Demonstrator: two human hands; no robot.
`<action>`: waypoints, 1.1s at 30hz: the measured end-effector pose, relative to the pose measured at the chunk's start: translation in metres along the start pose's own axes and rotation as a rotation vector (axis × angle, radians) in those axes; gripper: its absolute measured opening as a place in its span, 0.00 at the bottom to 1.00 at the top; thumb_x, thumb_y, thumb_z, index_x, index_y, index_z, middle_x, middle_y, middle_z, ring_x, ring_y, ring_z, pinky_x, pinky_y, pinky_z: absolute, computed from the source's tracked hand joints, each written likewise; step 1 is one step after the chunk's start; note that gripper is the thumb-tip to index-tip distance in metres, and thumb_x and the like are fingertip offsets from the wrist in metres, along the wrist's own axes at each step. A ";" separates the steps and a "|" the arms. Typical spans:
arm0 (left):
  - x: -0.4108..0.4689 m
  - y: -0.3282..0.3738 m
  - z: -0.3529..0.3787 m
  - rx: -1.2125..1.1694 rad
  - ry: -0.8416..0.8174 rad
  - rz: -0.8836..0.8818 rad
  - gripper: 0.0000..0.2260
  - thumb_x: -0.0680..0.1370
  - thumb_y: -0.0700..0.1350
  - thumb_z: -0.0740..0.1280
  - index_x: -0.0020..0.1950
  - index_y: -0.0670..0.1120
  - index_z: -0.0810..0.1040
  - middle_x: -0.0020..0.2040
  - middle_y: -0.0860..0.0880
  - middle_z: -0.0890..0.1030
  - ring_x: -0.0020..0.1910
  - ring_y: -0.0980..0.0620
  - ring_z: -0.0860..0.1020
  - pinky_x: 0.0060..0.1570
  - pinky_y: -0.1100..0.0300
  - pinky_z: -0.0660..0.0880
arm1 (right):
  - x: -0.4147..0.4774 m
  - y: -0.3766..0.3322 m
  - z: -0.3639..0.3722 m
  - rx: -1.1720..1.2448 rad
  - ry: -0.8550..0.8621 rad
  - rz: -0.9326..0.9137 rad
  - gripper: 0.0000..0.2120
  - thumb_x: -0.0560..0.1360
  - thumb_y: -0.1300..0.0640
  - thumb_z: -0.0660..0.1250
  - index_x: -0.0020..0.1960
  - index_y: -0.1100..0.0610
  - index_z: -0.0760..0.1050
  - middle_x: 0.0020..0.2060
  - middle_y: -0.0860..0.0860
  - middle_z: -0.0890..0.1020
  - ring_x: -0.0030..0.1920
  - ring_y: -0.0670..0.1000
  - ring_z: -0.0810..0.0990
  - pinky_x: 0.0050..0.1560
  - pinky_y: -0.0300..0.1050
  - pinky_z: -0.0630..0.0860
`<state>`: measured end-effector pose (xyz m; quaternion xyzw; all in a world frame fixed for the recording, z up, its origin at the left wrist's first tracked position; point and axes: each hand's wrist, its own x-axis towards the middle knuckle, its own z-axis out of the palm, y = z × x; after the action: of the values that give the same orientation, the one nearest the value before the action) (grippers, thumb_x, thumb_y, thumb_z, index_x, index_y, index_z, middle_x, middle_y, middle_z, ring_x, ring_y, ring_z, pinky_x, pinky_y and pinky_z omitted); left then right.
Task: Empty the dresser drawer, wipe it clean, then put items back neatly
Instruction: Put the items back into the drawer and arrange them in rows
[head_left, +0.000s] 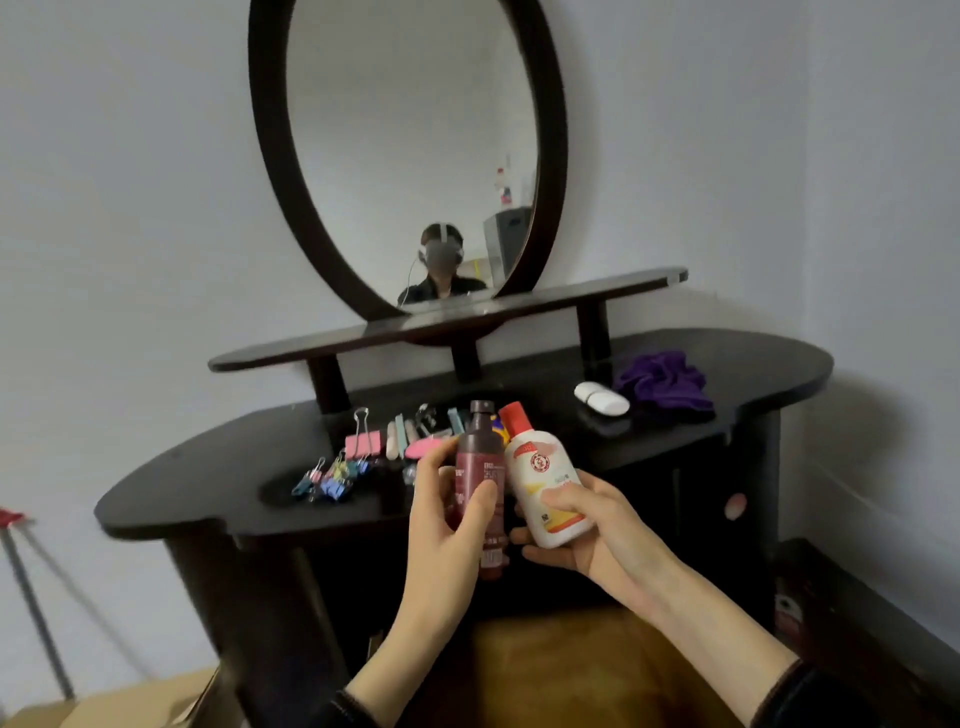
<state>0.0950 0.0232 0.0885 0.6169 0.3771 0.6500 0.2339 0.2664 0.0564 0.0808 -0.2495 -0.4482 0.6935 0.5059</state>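
A dark red bottle (479, 467) with a dark cap is held upright in the left hand (447, 525), the thumb laid across its label. A white bottle (540, 467) with a red cap is gripped in the right hand (597, 535), its top tilted left against the red one. Coloured binder clips (337, 473) are spread just beyond the left hand. A purple cloth (662, 384) is bunched well beyond the right hand.

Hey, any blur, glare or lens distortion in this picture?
Head view: dim, even light; faint sheen on the dresser top; wide-angle lens bows its edges; dark red bottle and white bottle labels too soft to read; left-edge poles smeared.
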 end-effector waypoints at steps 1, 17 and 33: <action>-0.015 -0.007 -0.010 0.013 -0.005 -0.040 0.20 0.75 0.55 0.68 0.67 0.58 0.72 0.56 0.52 0.81 0.52 0.49 0.82 0.45 0.53 0.82 | -0.006 0.013 0.002 -0.007 -0.038 0.027 0.23 0.69 0.58 0.76 0.63 0.58 0.78 0.50 0.62 0.85 0.47 0.64 0.86 0.43 0.53 0.83; -0.118 -0.157 -0.070 0.222 -0.028 -0.731 0.16 0.81 0.46 0.65 0.67 0.52 0.67 0.42 0.47 0.79 0.32 0.53 0.78 0.34 0.53 0.78 | 0.031 0.205 -0.065 -0.653 -0.037 0.426 0.20 0.68 0.46 0.76 0.57 0.51 0.79 0.45 0.49 0.87 0.44 0.50 0.87 0.43 0.44 0.83; -0.147 -0.202 -0.073 0.732 -0.447 -0.898 0.35 0.74 0.46 0.73 0.74 0.51 0.57 0.48 0.55 0.78 0.42 0.57 0.79 0.36 0.68 0.73 | 0.034 0.242 -0.098 -0.885 -0.082 0.630 0.15 0.71 0.52 0.76 0.53 0.55 0.76 0.44 0.52 0.84 0.41 0.50 0.86 0.31 0.40 0.79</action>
<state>0.0099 0.0180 -0.1573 0.5594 0.7401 0.1719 0.3312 0.2171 0.1029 -0.1741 -0.5336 -0.6202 0.5657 0.1025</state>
